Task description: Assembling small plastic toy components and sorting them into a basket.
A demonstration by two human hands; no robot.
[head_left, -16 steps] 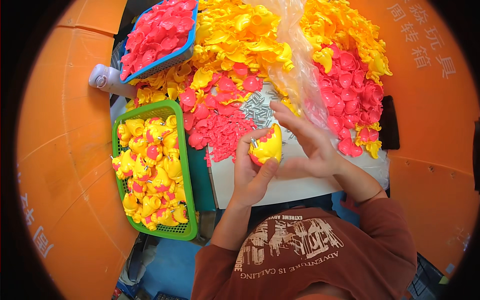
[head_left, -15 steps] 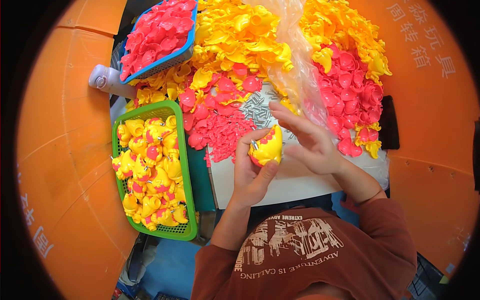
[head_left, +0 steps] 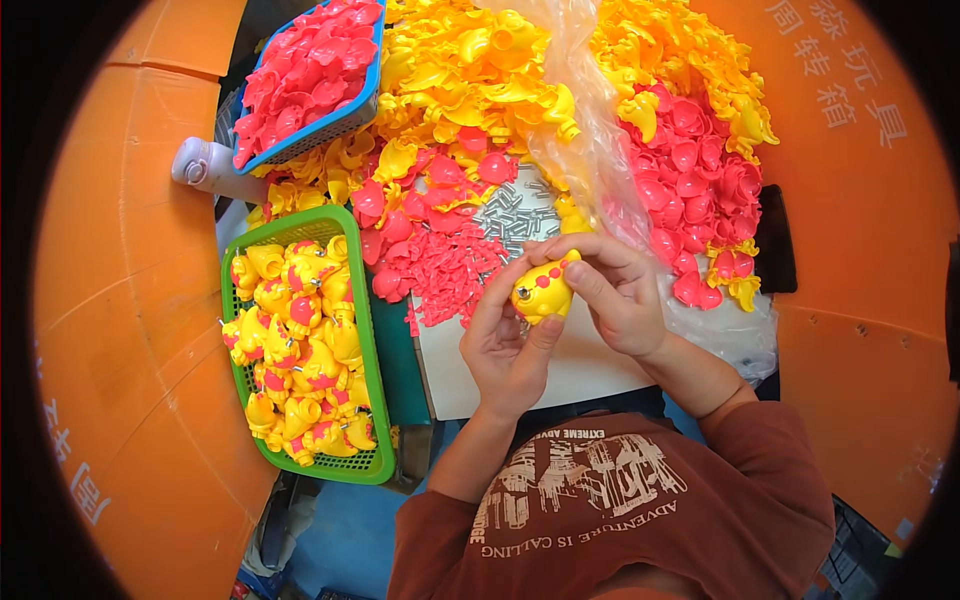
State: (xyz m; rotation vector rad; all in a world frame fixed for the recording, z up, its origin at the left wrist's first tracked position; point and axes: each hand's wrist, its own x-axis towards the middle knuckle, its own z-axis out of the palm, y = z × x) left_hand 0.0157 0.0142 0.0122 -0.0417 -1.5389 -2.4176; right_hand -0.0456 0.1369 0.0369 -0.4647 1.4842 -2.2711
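Observation:
A rounded yellow plastic toy part (head_left: 545, 293) with red spots and a small metal pin is between my two hands, over the near part of the white work surface. My left hand (head_left: 505, 350) is closed round its left side, with the thumb along the lower edge. My right hand (head_left: 628, 305) grips the pointed upper right end between thumb and fingers. Just beyond my fingers lie loose metal pins (head_left: 512, 215) and a heap of small red pieces (head_left: 450, 270).
To the left stands a green basket (head_left: 368, 370) holding several yellow-and-red toy parts. A blue basket (head_left: 345, 118) of red cups sits behind it, beside a pale bottle (head_left: 212, 168). Yellow shells (head_left: 470, 70), red cups (head_left: 690, 180) and clear plastic sheeting (head_left: 600, 140) cover the far side.
My right hand has come in from the right and closed on the toy part's tip. The toy part has turned and tilted in my left hand.

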